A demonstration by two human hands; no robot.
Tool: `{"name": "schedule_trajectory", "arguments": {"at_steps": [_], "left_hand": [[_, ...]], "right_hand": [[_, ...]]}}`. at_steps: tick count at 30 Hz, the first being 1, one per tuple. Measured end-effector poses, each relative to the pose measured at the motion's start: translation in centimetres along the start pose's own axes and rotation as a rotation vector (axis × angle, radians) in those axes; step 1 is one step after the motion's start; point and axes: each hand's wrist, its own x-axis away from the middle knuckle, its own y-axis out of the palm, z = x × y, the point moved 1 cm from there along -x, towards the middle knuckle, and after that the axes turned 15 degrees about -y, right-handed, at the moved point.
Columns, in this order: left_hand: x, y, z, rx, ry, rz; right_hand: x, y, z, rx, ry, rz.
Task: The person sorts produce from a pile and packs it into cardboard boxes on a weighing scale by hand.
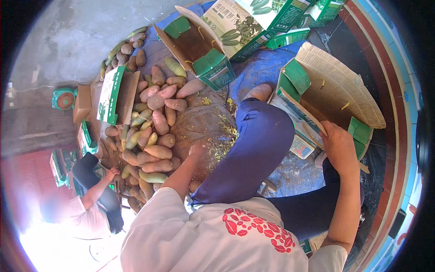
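My right hand (340, 146) grips the front edge of an open green-and-tan cardboard box (337, 88), its fingers curled over the cardboard rim. The box lies tipped with its inside showing bare brown card and green end flaps. My left hand (198, 152) hangs at the right side of a heap of radishes (158, 152), smeared by motion, so its fingers cannot be made out. The radishes are long and thick, some pinkish brown with soil on them, others green. Beside the tipped box, partly hidden under its front wall, is a scale with a keypad (301, 147).
A second open box (195, 50) stands beyond the heap, and another (118, 97) sits at its left. More printed boxes (240, 27) are stacked at the back. A co-worker (97, 195) sits at the left, one hand by the radishes. A blue tarp (258, 68) covers part of the floor.
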Motion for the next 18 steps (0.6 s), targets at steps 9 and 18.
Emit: {"name": "schedule_trajectory", "arguments": {"at_steps": [9, 18], "left_hand": [[-2.4, -5.5, -7.4, 0.01, -0.203, 0.296], [-3.1, -10.2, -14.0, 0.124, -0.503, 0.403]], "right_hand": [[-0.2, -0.1, 0.0, -0.012, 0.077, -0.03], [-0.6, -0.1, 0.1, -0.133, 0.136, -0.034]]}}
